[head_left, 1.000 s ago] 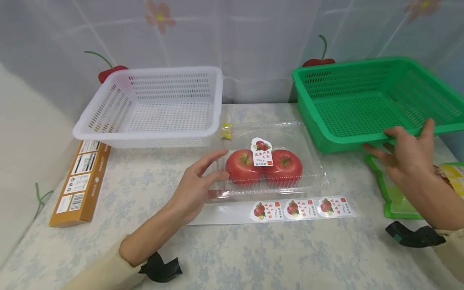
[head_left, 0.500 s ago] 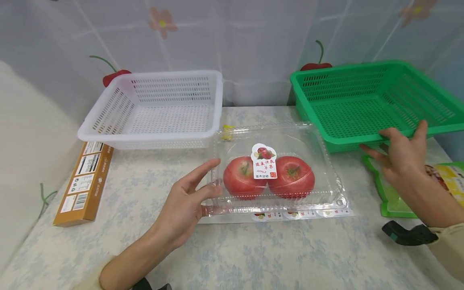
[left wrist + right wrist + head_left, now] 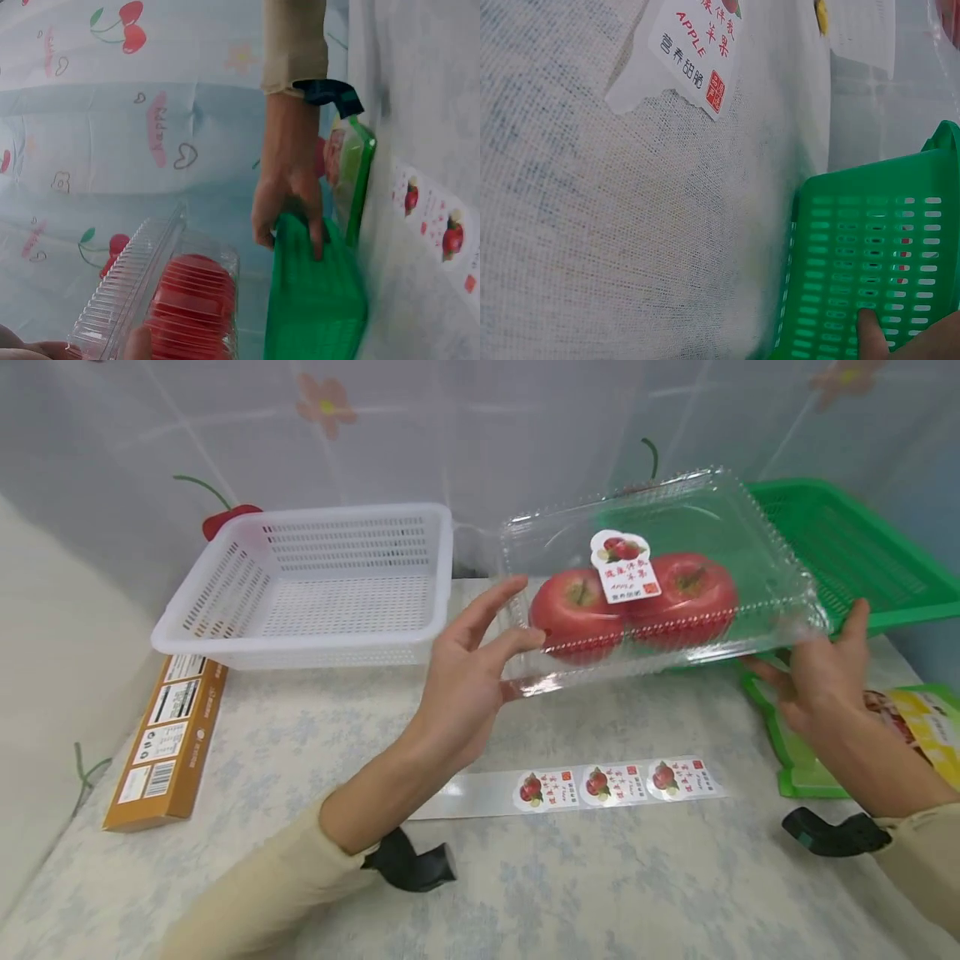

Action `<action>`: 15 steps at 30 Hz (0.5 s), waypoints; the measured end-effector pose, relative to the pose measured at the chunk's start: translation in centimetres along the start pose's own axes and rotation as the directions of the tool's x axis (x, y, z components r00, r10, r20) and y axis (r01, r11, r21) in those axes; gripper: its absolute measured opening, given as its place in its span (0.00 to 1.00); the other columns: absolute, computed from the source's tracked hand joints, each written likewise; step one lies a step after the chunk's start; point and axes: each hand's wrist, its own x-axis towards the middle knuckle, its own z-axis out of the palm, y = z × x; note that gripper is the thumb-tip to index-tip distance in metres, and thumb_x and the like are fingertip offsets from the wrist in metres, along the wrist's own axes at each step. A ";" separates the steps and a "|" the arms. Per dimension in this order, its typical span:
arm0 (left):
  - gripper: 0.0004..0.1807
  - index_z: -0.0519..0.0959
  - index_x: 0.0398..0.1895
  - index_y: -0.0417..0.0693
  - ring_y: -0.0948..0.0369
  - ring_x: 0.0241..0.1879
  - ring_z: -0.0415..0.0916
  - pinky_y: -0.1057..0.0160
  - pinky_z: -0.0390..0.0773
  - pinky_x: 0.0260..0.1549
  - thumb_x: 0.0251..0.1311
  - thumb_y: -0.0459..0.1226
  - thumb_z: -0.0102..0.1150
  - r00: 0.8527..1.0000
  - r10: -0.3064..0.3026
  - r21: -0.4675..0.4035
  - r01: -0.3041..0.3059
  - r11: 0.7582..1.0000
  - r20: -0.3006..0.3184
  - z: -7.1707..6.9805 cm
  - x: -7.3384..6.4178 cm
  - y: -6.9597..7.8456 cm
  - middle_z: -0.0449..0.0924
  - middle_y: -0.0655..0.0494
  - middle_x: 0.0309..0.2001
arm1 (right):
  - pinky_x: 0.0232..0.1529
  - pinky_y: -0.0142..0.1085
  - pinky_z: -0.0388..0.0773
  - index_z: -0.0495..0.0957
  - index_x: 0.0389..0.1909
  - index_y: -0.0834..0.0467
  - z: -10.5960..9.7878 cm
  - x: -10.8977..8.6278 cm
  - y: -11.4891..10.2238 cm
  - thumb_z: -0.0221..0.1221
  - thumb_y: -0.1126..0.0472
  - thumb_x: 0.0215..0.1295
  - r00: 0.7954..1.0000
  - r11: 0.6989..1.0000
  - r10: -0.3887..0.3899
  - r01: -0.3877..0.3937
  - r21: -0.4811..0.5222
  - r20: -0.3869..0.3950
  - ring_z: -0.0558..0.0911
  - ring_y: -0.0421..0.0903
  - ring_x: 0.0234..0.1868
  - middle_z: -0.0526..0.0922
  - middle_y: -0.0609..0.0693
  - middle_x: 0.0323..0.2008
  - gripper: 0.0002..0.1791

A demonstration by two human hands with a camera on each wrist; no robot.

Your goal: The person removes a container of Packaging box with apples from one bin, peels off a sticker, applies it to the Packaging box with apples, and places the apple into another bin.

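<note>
My left hand (image 3: 472, 685) grips the left edge of a clear plastic clamshell box (image 3: 757, 527), which is raised above the table and tilted. Inside sit two red apples (image 3: 577, 614), and an apple label (image 3: 626, 568) is stuck on the lid. The box overlaps the green basket (image 3: 862, 552) in the head view. My right hand (image 3: 828, 681) holds the basket's front rim, thumb at the inside and fingers underneath, as the left wrist view shows too. In the right wrist view a finger (image 3: 870, 334) lies on the basket's slotted wall.
A white basket (image 3: 300, 647) stands at the back left, with an orange carton (image 3: 168, 743) partly under it. A strip of apple labels (image 3: 480, 793) lies across the middle of the table. At the right is a green-edged package (image 3: 795, 768), partly behind my right arm.
My left hand has lifted the apple box off the table and carried it up and to the right, toward the green basket. My right hand keeps its hold on the basket rim.
</note>
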 end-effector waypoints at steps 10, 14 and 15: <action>0.22 0.82 0.54 0.62 0.60 0.46 0.79 0.55 0.84 0.33 0.61 0.29 0.62 0.994 -0.063 -0.198 0.044 0.979 -0.090 7.1 8.0 -1.6 0.74 0.67 0.52 | 0.48 0.44 0.79 0.27 0.71 0.20 -0.1 -0.2 0.0 0.53 0.65 0.73 1.000 0.995 -0.020 0.018 -0.103 -0.019 0.51 0.46 0.73 0.24 0.29 0.73 0.53; 0.21 0.83 0.51 0.65 0.62 0.39 0.78 0.58 0.84 0.30 0.60 0.29 0.64 0.986 -0.078 -0.136 0.057 0.989 -0.147 9.9 10.2 -2.8 0.74 0.67 0.50 | 0.48 0.44 0.78 0.27 0.72 0.21 0.2 -0.2 0.0 0.56 0.64 0.72 0.999 0.994 -0.030 0.026 -0.111 -0.039 0.50 0.45 0.74 0.26 0.29 0.74 0.54; 0.22 0.83 0.52 0.65 0.61 0.38 0.79 0.58 0.84 0.30 0.60 0.29 0.64 0.986 -0.079 -0.129 0.061 0.990 -0.145 10.5 10.7 -3.1 0.74 0.65 0.50 | 0.48 0.45 0.78 0.28 0.72 0.21 0.3 -0.2 0.0 0.56 0.64 0.72 0.999 0.993 -0.033 0.028 -0.111 -0.042 0.50 0.45 0.74 0.28 0.30 0.74 0.54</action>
